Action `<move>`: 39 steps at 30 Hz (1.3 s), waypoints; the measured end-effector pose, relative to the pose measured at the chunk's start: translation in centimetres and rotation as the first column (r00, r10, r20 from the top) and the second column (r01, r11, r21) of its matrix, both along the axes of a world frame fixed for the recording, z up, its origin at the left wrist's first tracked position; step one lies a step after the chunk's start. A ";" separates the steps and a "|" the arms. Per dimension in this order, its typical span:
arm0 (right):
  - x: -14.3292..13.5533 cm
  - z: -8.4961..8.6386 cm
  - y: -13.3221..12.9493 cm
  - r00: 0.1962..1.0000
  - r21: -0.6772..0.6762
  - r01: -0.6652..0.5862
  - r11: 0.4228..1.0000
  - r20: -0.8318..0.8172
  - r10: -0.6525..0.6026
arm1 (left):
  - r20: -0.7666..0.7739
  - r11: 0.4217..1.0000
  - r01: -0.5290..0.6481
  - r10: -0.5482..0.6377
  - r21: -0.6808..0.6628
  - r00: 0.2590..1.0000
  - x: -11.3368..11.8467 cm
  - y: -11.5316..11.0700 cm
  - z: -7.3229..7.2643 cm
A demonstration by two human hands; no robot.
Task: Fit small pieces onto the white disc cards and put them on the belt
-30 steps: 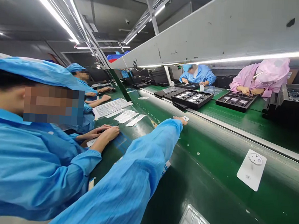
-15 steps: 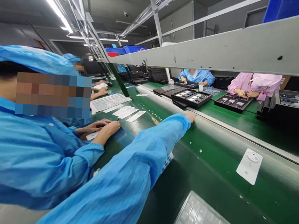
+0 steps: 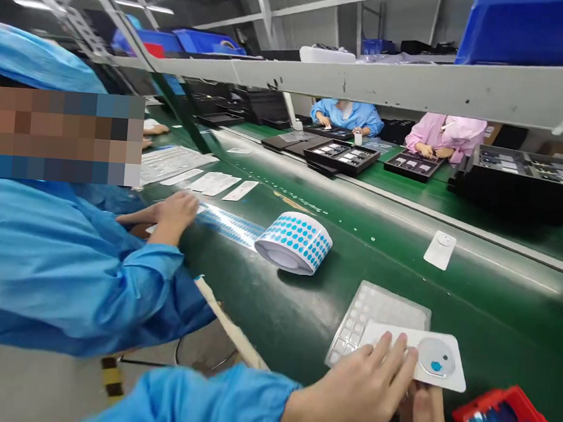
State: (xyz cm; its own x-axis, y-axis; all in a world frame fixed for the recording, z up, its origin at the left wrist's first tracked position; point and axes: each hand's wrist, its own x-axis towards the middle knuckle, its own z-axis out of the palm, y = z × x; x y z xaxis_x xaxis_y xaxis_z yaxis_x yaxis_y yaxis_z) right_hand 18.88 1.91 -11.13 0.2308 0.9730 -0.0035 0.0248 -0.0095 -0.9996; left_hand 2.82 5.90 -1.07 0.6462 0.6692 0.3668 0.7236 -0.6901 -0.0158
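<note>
A white rounded card with a clear round area, a blue dot and a small dark dot is held over a clear plastic tray. My left hand lies across the card's left part, fingers on its top face. Below the card's right part, my right hand supports it from underneath; its fingers are partly hidden. The tray lies on the green work surface. Just right of my hands is a red bin with shiny blue pieces inside.
A roll of blue-dotted labels stands mid-bench, its strip running to a co-worker's hand at left. Another white card lies on the belt. Black trays and two people are across the line.
My left arm has drawn back from the belt to the near edge. The held card, my right hand, the label roll and the red bin now show. The view has shifted.
</note>
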 end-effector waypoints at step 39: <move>-0.3 6.7 0.3 0.511 0.561 -0.527 0.638 0.809 -0.290 | 0.628 0.607 0.184 0.692 -0.773 0.355 -3.0 -6.1 -1.7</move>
State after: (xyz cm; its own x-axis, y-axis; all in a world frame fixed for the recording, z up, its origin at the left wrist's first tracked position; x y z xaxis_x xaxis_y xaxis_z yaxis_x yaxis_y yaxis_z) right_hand 18.60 2.26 -4.45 -0.3926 0.5569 0.7320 0.6966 0.6997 -0.1587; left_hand -0.21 -0.23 -2.80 0.0167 0.9967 -0.0791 0.1440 0.0759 0.9867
